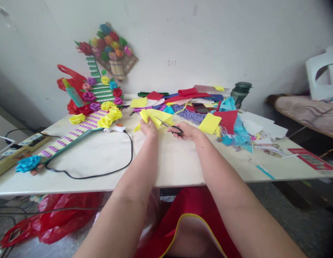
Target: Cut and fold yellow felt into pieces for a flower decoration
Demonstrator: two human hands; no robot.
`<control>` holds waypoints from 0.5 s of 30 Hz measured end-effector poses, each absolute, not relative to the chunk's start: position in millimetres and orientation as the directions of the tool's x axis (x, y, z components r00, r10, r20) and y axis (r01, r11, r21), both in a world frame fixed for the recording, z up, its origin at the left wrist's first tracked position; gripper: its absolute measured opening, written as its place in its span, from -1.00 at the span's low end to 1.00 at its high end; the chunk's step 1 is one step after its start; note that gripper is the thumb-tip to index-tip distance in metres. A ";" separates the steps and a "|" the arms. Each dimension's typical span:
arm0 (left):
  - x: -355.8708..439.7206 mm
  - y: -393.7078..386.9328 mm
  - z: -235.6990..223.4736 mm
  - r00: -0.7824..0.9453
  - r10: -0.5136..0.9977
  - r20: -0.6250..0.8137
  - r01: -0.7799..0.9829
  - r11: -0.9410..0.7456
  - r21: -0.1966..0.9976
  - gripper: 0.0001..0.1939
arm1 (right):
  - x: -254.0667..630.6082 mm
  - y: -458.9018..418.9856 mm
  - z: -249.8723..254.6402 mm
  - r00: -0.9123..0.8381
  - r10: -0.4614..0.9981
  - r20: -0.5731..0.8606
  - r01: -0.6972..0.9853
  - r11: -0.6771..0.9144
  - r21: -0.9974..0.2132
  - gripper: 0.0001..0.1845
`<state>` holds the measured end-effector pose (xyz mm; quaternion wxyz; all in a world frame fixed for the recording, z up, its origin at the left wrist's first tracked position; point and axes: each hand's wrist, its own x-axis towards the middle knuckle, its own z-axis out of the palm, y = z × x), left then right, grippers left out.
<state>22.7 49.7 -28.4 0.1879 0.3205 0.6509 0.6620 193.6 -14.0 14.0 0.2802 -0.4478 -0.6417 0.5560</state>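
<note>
My left hand [149,128] is closed on a piece of yellow crepe paper [163,117], which spreads out to the right of the fingers. In my right hand [186,130] is a pair of scissors [176,129] with black handles. Their blades point up and left, at the paper's near edge; whether they are cutting into it I cannot tell. Beside my right hand lies a separate yellow paper piece [210,123]. A white glue gun [114,129] with a black cord rests left of my left hand.
Guitar-shaped crafts with paper flowers [111,116] stand and lie at the left, near a power strip [24,147]. Coloured paper sheets [182,96] are heaped at the back. A dark bottle [241,94], blue paper scraps [240,130] and white paper pieces [265,125] are at the right.
</note>
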 end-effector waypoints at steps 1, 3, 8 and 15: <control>22.6 49.7 -28.5 -0.724 0.667 0.180 0.168 -0.082 0.982 -0.91 | 193.3 -14.2 14.2 -0.440 0.887 -0.140 0.261 -0.023 -0.965 -0.81; 22.5 49.5 -28.2 -0.719 0.671 0.180 0.163 -0.089 0.983 -0.92 | 192.4 -15.5 15.8 -0.435 0.888 -0.147 0.257 -0.033 -0.966 -0.83; 22.6 47.8 -26.0 -0.725 0.668 0.170 0.165 -0.071 0.984 -0.91 | 191.0 -20.6 20.5 -0.438 0.884 -0.162 0.267 -0.044 -0.963 -0.85; 23.6 50.5 -27.4 -0.707 0.685 0.178 0.139 -0.112 0.984 -0.92 | 193.2 -20.4 17.2 -0.447 0.879 -0.169 0.255 -0.055 -0.965 -0.72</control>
